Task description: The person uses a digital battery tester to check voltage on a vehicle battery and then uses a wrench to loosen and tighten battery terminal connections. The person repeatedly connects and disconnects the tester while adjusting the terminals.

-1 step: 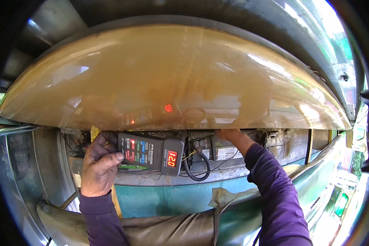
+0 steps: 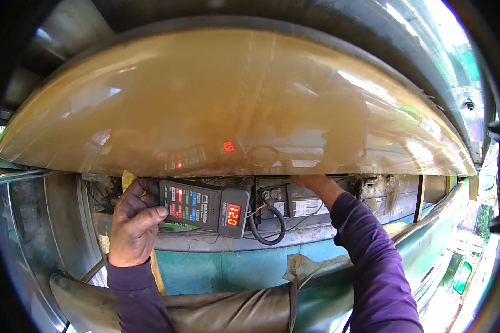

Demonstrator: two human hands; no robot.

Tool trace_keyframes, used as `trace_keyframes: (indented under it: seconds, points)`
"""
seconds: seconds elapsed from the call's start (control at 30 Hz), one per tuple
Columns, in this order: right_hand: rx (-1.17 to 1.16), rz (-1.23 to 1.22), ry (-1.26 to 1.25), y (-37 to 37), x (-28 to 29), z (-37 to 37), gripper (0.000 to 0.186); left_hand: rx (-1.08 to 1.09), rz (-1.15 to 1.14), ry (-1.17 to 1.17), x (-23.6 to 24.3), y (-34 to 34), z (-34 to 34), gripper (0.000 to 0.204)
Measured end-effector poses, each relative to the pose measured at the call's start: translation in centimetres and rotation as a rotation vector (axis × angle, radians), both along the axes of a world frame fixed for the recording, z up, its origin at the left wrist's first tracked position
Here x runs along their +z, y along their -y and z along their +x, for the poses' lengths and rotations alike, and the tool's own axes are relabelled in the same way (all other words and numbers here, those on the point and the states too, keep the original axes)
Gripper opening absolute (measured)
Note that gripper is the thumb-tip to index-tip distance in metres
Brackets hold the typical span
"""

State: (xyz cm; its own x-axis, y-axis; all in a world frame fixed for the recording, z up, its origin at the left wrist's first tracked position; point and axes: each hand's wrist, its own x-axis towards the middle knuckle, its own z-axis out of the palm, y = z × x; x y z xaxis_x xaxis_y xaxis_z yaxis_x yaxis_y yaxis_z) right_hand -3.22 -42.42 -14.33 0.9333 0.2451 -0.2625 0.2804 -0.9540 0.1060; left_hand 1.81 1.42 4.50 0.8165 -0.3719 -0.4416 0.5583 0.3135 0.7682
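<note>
Left hand (image 2: 136,225) and right hand (image 2: 315,182) are keeping their earlier places. Between the lower edge of the glossy panel (image 2: 216,100) and the grey ledge (image 2: 178,243), the left fingers are gripping a dark tester (image 2: 205,206). That panel edge is hiding the right fingertips, leaving their grip impossible to tell; the right arm is reaching forward.

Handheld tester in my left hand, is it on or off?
On: the handheld tester in your left hand shows glowing red digits on its display, mirrored in the glossy tan panel above.
</note>
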Motion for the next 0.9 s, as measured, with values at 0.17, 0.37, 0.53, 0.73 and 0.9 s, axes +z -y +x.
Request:
trace_keyframes:
  seconds: [0.17,0.37,0.53,0.73,0.9]
  points:
    - [0.024,-0.041,0.07,-1.6,1.6,-0.8,0.049,0.008,-0.01,0.027,0.1,0.4,0.0,0.056]
    - [-0.191,0.39,-0.51,-5.6,15.5,-3.3,0.039,-0.032,0.108,0.007,0.3,0.3,0.3,0.063]
    - [-0.25,0.631,-0.494,-7.1,24.8,-10.5,0.031,-0.076,0.15,0.062,0.0,0.8,0.0,0.042]
    - [-0.254,0.269,-0.811,-5.8,21.3,-12.8,0.032,-0.168,0.232,0.15,-0.3,1.4,-0.6,0.027]
    - [0.054,0.319,-0.785,-8.0,18.2,-10.1,0.028,-0.192,0.27,0.181,-0.6,1.3,-0.5,0.027]
